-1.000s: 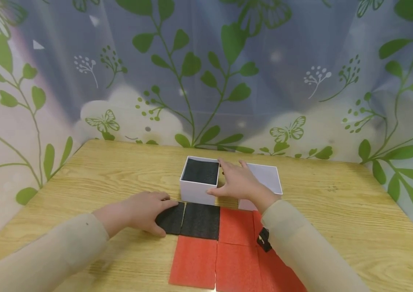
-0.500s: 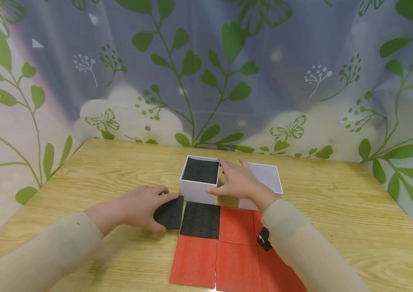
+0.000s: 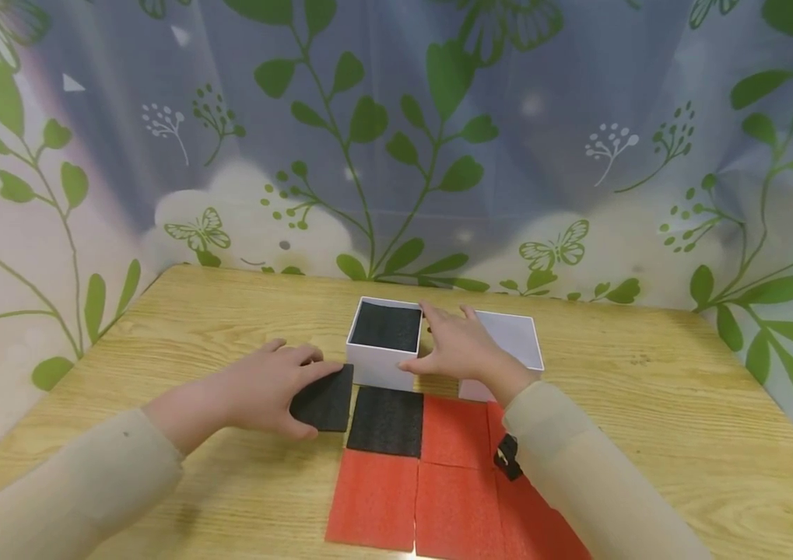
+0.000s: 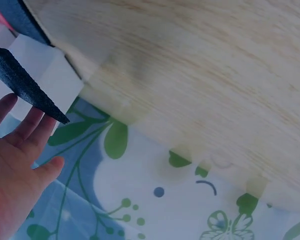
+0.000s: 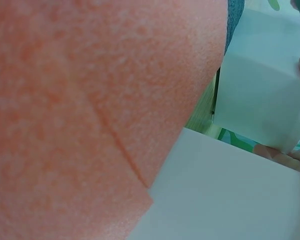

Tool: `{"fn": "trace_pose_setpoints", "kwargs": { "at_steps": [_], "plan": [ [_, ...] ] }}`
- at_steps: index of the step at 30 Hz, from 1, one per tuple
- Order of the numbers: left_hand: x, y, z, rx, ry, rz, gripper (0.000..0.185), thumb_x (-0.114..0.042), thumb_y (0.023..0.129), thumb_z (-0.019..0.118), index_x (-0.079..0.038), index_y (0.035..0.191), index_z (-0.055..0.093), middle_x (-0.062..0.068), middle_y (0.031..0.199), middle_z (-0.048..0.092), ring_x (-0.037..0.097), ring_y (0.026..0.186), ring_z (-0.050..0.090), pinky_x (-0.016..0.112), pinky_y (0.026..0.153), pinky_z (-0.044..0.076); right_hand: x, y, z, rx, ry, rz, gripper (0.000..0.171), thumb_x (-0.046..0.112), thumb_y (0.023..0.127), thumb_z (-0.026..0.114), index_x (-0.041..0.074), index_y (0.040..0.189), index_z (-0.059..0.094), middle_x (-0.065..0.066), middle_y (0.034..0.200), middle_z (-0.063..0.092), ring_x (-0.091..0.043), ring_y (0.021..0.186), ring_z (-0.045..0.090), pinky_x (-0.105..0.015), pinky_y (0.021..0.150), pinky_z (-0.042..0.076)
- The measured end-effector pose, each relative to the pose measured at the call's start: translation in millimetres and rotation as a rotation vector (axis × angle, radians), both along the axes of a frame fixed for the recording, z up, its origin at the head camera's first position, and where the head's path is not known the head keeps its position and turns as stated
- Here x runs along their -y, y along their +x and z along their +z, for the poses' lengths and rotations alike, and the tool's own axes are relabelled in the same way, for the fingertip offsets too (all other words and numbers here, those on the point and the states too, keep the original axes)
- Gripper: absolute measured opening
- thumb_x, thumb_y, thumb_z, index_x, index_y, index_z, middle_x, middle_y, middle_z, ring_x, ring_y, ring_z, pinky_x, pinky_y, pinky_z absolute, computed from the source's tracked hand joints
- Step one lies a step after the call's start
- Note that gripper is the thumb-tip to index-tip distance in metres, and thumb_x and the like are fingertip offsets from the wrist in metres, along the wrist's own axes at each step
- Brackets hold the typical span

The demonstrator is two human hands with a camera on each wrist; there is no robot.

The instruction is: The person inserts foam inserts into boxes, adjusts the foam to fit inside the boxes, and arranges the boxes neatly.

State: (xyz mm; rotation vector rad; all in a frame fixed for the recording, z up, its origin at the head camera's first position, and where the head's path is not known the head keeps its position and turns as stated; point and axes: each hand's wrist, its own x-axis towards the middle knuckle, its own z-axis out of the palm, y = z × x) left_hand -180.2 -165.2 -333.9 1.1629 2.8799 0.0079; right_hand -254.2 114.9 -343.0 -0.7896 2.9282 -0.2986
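Left hand (image 3: 266,393) pinches a black square (image 3: 324,400) by opposite edges, thumb at the near edge and a forefinger at the far one, the hand opened only as wide as the piece. A second ago that square lay flat beside a second black square (image 3: 387,421), edge to edge in the same row; now it is up off the wooden table (image 3: 158,350), a little farther from the wearer and shifted slightly leftward, with a gap between the two. Left wrist view shows it nearly edge-on in the fingertips, clear of the wood. Right hand (image 3: 466,346) is in the same place as before, its thumb on the front wall of a white box (image 3: 380,368) and its fingers reaching along the right side to the far corner, so it grips the box without lifting it. Inside that box lies black material (image 3: 387,327), close under the rim. The held square is just left of the box's near left corner. Another white box (image 3: 514,338) stands to the right, partly hidden by the right hand, and neither box has moved. Red squares (image 3: 455,432) lie flat on the near side, touching the remaining black one, unchanged; some are covered by the right sleeve (image 3: 599,467). Behind the table hangs a curtain (image 3: 396,155) with green leaves and butterflies.
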Motion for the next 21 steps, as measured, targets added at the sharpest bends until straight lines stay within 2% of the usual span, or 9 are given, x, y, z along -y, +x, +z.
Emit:
{"fn": "trace_pose_setpoints", "kwargs": {
  "at_steps": [9, 16, 21],
  "plan": [
    [-2, 1.9, 3.2, -0.102, 0.040, -0.060, 0.081, -0.054, 0.069, 0.073, -0.012, 0.135, 0.049, 0.007, 0.115, 0.053, 0.022, 0.102, 0.052, 0.057, 0.095, 0.034, 0, -1.3, -0.3, -0.012, 0.006, 0.004, 0.105, 0.065, 0.077, 0.059, 0.002, 0.149, 0.014, -0.013, 0.146, 0.034, -0.024, 0.130, 0.039, -0.053, 0.110, 0.003],
    [-8, 7.1, 12.0, -0.093, 0.026, -0.068, 0.081, -0.054, 0.071, 0.072, -0.013, 0.136, 0.048, 0.007, 0.117, 0.052, 0.022, 0.105, 0.050, 0.056, 0.097, 0.033, -1, -2.3, -1.9, -0.013, 0.000, 0.004, 0.106, 0.067, 0.076, 0.059, 0.003, 0.149, 0.015, -0.011, 0.133, 0.051, -0.022, 0.122, 0.048, -0.054, 0.110, 0.005],
    [-16, 6.9, 19.9, -0.098, 0.020, -0.098, 0.080, -0.053, 0.071, 0.072, -0.012, 0.136, 0.048, 0.008, 0.119, 0.051, 0.023, 0.106, 0.050, 0.057, 0.096, 0.034, -1, -2.3, -1.8, -0.011, 0.002, 0.008, 0.107, 0.068, 0.076, 0.058, 0.003, 0.149, 0.014, -0.011, 0.138, 0.047, -0.023, 0.125, 0.045, -0.053, 0.110, 0.004]
  ]
}}
